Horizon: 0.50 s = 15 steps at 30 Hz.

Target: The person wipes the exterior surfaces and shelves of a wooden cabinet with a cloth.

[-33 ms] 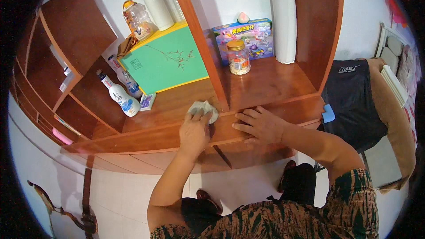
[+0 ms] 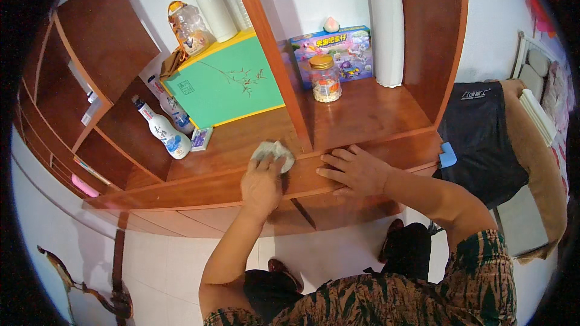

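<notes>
A pale, crumpled cloth [image 2: 279, 152] lies under the fingers of my left hand [image 2: 262, 186], which presses it on the front edge of a reddish-brown wooden shelf [image 2: 241, 136]. The cloth sits just left of the upright divider [image 2: 284, 54]. My right hand [image 2: 356, 172] rests on the front face of the shelf right of that divider, its fingers spread and holding nothing. Behind the cloth stands a green box with yellow edges [image 2: 226, 81]. A glass jar with a gold lid [image 2: 325, 79] is on the shelf beyond my right hand.
White-and-blue bottles [image 2: 164, 131] and a small box [image 2: 202, 139] stand left of the green box. A white flask [image 2: 212, 6] and a clear strapped bottle [image 2: 188, 27] are on top of it. A blue corner guard [image 2: 447, 155] caps the shelf's right end, near a black-covered chair [image 2: 477, 139].
My left hand has shifted slightly to the left with the cloth. My right hand stays in place.
</notes>
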### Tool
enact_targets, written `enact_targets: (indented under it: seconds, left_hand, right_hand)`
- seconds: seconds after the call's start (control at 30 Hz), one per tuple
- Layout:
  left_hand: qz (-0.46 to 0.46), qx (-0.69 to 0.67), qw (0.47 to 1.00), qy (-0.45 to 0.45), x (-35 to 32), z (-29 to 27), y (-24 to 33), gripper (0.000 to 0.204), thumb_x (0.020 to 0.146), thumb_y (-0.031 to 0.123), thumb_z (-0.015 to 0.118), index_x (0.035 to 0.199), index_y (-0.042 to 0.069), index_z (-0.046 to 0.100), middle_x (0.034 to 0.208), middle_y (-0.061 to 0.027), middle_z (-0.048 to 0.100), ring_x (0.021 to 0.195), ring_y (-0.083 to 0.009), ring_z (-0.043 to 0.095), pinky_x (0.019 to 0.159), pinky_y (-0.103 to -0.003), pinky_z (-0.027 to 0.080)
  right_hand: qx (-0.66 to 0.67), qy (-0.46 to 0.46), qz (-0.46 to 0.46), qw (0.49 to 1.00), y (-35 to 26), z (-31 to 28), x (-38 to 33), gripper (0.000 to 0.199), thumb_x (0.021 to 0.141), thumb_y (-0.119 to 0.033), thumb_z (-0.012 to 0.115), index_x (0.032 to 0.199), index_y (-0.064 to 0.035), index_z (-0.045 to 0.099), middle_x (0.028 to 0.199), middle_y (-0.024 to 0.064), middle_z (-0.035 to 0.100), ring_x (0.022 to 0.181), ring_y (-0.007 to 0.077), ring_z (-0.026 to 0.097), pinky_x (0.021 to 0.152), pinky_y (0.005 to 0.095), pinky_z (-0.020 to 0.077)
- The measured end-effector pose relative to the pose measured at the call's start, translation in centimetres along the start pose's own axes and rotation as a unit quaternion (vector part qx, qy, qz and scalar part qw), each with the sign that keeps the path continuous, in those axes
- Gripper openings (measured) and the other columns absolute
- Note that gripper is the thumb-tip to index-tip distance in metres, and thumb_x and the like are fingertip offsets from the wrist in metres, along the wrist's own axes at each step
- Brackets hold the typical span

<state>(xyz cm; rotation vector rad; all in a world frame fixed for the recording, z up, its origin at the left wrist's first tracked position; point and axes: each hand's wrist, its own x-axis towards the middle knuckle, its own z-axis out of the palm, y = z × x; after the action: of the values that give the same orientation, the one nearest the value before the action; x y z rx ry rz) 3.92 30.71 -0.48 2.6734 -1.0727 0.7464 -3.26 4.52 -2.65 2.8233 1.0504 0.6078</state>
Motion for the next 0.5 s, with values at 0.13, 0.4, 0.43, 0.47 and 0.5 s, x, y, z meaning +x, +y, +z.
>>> enact_targets:
  seconds: [0.13,0.4,0.43,0.47,0.5]
  left_hand:
    - [-0.034,-0.005,0.999,-0.027,-3.4,-1.7,-0.6,0.044,0.07,0.007,0.063,0.114,0.013,0.066,0.118,-0.0113,0.062,0.107,-0.0347,0.054,0.087,-0.042,0.05]
    - [0.022,-0.052,0.998,0.035,-1.4,0.6,5.9,0.047,0.067,0.006,0.066,0.113,0.014,0.067,0.116,-0.0078,0.062,0.101,-0.0311,0.054,0.084,-0.042,0.049]
    - [0.021,-0.049,0.998,0.032,-1.3,0.8,6.4,0.047,0.067,0.006,0.066,0.114,0.014,0.067,0.117,-0.0075,0.062,0.1,-0.0306,0.054,0.084,-0.041,0.048]
    - [0.022,-0.045,0.998,0.028,-1.2,0.8,6.8,0.047,0.068,0.006,0.066,0.114,0.014,0.066,0.117,-0.0071,0.061,0.1,-0.0302,0.054,0.084,-0.041,0.048]
    - [0.02,-0.06,0.998,0.019,-1.2,0.5,6.7,0.047,0.068,0.006,0.066,0.114,0.015,0.066,0.118,-0.0068,0.061,0.101,-0.03,0.054,0.084,-0.04,0.049]
  right_hand:
    - [-0.005,0.007,-0.001,1.0,0.0,0.0,-0.2,0.056,0.085,-0.043,0.059,0.132,-0.0149,0.048,0.134,0.0123,0.047,0.123,0.0302,0.043,0.1,0.0482,0.0351]
    - [-0.007,-0.009,0.001,1.0,-0.2,-0.3,0.3,0.058,0.085,-0.043,0.059,0.13,-0.0075,0.049,0.133,0.0137,0.048,0.123,0.0308,0.043,0.103,0.0482,0.0336]
    - [-0.007,-0.005,0.002,1.0,-0.2,-0.1,0.3,0.059,0.085,-0.042,0.059,0.13,-0.0056,0.048,0.133,0.0139,0.049,0.124,0.0309,0.043,0.103,0.0481,0.0334]
    - [-0.017,0.004,0.007,1.0,0.0,0.4,0.0,0.061,0.085,-0.043,0.059,0.13,-0.0037,0.048,0.133,0.0143,0.049,0.124,0.031,0.043,0.103,0.0478,0.0336]
    - [-0.027,0.012,0.011,0.999,0.2,0.8,-0.3,0.063,0.085,-0.043,0.059,0.131,-0.0018,0.047,0.134,0.0147,0.048,0.125,0.031,0.043,0.103,0.0475,0.0337]
